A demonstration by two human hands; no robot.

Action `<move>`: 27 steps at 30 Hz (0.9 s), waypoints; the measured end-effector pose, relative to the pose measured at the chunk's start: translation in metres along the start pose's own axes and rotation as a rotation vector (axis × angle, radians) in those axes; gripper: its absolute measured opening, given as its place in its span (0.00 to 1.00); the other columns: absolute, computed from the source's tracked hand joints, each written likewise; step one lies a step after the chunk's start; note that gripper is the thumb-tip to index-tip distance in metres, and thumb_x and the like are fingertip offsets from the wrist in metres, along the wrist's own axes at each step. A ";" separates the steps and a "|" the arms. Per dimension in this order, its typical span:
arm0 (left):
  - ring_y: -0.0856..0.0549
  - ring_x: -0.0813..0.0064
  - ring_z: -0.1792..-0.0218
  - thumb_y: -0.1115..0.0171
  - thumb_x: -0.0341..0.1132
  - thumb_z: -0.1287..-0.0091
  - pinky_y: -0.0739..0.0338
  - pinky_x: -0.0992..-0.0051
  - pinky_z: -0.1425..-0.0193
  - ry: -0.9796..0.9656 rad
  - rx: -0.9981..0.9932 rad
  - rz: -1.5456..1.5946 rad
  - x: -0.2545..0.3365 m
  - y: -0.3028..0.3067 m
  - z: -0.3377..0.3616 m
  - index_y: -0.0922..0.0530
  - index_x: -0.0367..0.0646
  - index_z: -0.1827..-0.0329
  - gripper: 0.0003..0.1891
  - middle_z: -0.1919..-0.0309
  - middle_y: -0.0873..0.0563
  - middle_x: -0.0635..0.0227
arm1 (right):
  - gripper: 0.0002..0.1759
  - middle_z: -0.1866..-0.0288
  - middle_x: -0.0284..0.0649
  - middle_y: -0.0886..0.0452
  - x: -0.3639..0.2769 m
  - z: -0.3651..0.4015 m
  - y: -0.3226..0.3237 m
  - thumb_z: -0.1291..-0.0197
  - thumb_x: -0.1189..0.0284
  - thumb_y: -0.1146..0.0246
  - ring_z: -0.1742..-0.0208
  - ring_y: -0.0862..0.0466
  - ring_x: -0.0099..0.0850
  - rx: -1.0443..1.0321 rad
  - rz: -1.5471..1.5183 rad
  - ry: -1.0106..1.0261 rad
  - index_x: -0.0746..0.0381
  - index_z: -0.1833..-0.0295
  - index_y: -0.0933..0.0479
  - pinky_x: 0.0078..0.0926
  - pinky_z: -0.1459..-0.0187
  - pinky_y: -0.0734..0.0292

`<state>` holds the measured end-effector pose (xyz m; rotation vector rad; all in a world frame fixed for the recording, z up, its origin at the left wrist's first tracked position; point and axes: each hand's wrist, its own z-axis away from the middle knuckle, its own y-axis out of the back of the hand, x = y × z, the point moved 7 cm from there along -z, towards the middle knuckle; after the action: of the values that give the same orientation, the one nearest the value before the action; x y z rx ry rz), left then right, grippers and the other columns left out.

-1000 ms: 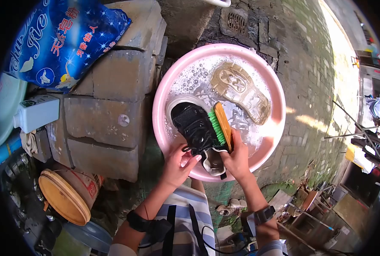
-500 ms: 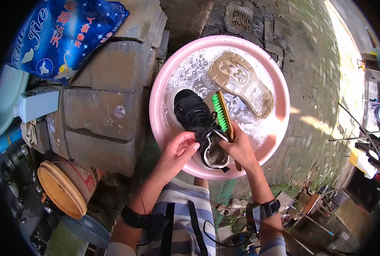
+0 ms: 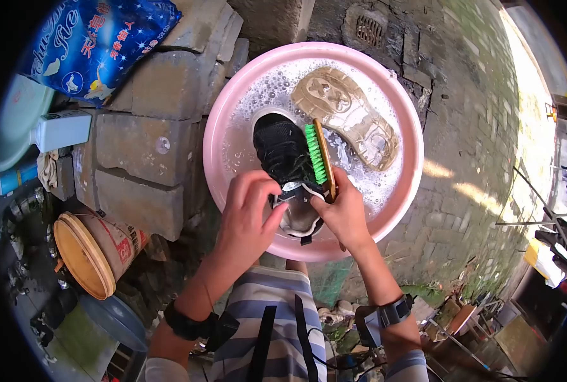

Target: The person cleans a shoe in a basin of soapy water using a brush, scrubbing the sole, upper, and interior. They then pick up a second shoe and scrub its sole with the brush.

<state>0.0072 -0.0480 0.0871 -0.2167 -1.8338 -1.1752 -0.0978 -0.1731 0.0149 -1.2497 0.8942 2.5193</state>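
A black shoe (image 3: 279, 148) lies sole down at the left of a pink basin (image 3: 216, 143) of foamy water, its opening toward me. My right hand (image 3: 346, 213) grips the wooden handle of a brush (image 3: 322, 156) with green bristles, which face the shoe's right side; the thumb is at the shoe's collar. Over the left edge of the shoe opening is my left hand (image 3: 248, 213), fingers curled and thumb apart, with nothing visible between them. Another shoe (image 3: 350, 114) floats sole up in the suds at the basin's upper right.
Stone blocks (image 3: 140, 153) stand left of the basin, bearing a blue detergent bag (image 3: 105, 48) and a pale blue bottle (image 3: 64, 132). A bucket (image 3: 86, 254) with a yellow rim sits at the lower left. A drain grate (image 3: 369, 30) is in the paving beyond the basin.
My left hand has lifted off the laces and moved toward the shoe's opening, its fingers more apart. The brush stays in my right hand. The whole view has shifted slightly.
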 end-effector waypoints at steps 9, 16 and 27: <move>0.30 0.67 0.52 0.26 0.35 0.63 0.36 0.68 0.55 -0.105 -0.331 -0.559 -0.017 -0.047 -0.008 0.28 0.45 0.60 0.25 0.54 0.30 0.68 | 0.25 0.69 0.55 0.22 -0.011 -0.007 -0.006 0.59 0.79 0.35 0.66 0.20 0.51 0.014 -0.018 0.070 0.68 0.51 0.33 0.37 0.64 0.26; 0.27 0.68 0.58 0.31 0.31 0.57 0.34 0.68 0.58 -0.203 -0.206 -0.609 -0.038 -0.059 -0.004 0.27 0.45 0.67 0.16 0.60 0.28 0.68 | 0.28 0.67 0.55 0.23 -0.011 -0.012 -0.016 0.58 0.78 0.37 0.65 0.21 0.50 -0.020 0.046 0.139 0.68 0.47 0.35 0.36 0.61 0.26; 0.24 0.68 0.70 0.42 0.19 0.55 0.28 0.73 0.65 0.101 -0.079 -0.046 -0.054 -0.029 -0.008 0.30 0.38 0.69 0.10 0.65 0.29 0.63 | 0.34 0.51 0.50 0.29 -0.014 -0.021 -0.015 0.56 0.77 0.35 0.56 0.23 0.52 0.001 0.275 0.384 0.61 0.41 0.40 0.43 0.58 0.25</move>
<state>0.0260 -0.0527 0.0288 -0.1579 -1.7137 -1.2690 -0.0689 -0.1723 0.0097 -1.7569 1.2239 2.5141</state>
